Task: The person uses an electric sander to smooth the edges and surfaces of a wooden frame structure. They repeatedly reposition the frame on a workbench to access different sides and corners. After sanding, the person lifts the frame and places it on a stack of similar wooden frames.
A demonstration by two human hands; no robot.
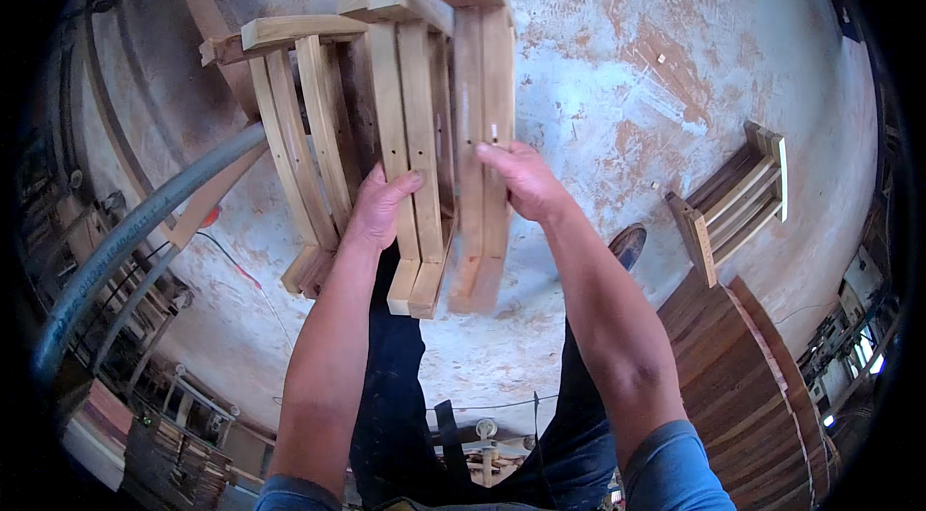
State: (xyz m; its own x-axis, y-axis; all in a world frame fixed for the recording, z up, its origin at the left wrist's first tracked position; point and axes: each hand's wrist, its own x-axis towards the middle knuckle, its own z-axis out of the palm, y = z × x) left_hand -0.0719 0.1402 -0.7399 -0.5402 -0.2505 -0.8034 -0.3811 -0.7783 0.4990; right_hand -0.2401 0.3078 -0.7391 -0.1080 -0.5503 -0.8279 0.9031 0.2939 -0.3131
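Note:
Light wooden slatted frames with small drilled holes stand upright in a row in front of me. My left hand [386,202] is closed around the lower part of the middle wooden frame [389,96], its thumb lying across the slats. The right wooden frame [498,77] is in my right hand [523,178], with the thumb pressed on its face and the fingers hidden behind. This frame looks slightly blurred and stands a narrow gap apart from the middle one. Just left of my left hand is another wooden frame [282,135], which neither hand touches.
A smaller slatted wooden frame [743,195] lies on the stained floor [598,48] at the right, near a stack of brown boards [743,386]. A thick grey-blue hose [145,222] curves along the left. A shoe [629,245] shows beyond my right forearm.

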